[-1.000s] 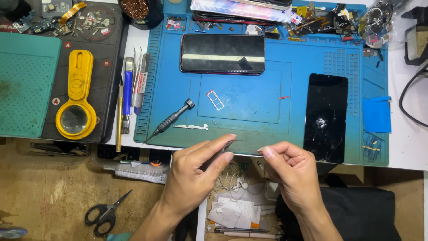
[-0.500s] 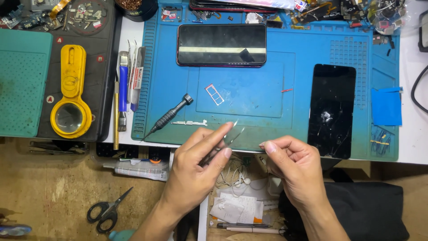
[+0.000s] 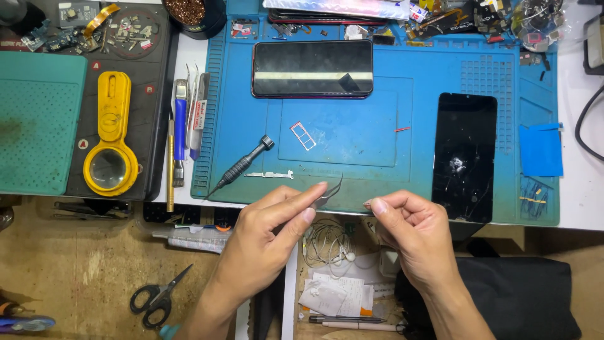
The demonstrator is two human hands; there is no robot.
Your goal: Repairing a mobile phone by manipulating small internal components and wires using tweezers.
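Blue work mat (image 3: 352, 135) covers mid tabletop (image 3: 582, 189), white at right edge; green mat (image 3: 38, 119) far left, black tray (image 3: 151, 94) w/ yellow magnifier (image 3: 110, 148) next to it. On blue mat: dark phone (image 3: 313, 69) far centre, cracked black screen (image 3: 464, 157) right, screwdriver (image 3: 242, 167) near left, small SIM tray (image 3: 302, 136) mid. Left hand (image 3: 264, 245) pinches curved tweezers (image 3: 328, 195) at mat's near edge. Right hand (image 3: 412, 236) fingers closed on sth tiny, can't tell what. Below tabletop: open drawer w/ earphones (image 3: 327, 242), scissors (image 3: 157, 299) on brown floor (image 3: 75, 271).
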